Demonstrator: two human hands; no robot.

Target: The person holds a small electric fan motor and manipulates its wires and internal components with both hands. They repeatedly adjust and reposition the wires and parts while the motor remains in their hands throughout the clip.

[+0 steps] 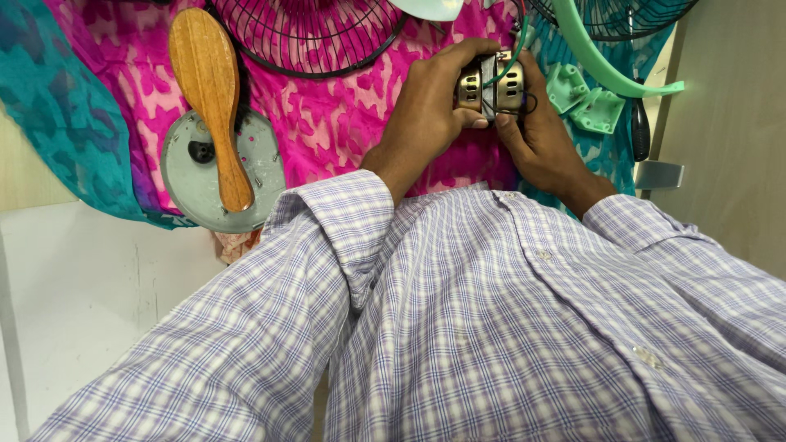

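1. The left hand (pixel 426 110) wraps around the left side of a small metal fan motor (pixel 490 86), its grip pressed onto the casing with the thumb lying along the lower edge.
2. The right hand (pixel 540 135) holds the motor from the right and below, its grip also closed on the casing, fingers curled under it.
3. The motor sits between the two hands, held just above the pink patterned cloth (pixel 327 106) that covers the table; it has a brass-coloured slotted shell and a dark band across its middle.
4. A green wire (pixel 517 49) and a thin dark wire lead up from the top of the motor.
5. Left of the hands, well apart, a wooden brush (pixel 211 98) lies tilted across a round grey plate (pixel 184 176), its handle pointing toward the person.
6. A black wire fan guard (pixel 307 37) lies on the cloth above the hands, near the top edge.
7. Just right of the right hand lie two mint-green plastic pieces (pixel 585 100), with a curved mint-green blade (pixel 610 69) above them.
8. A dark screwdriver (pixel 640 131) lies beside those pieces, at the cloth's right edge.
9. A teal cloth (pixel 57 106) hangs at the far left.
10. The person's checked lilac shirt (pixel 491 327) fills the lower part of the view.
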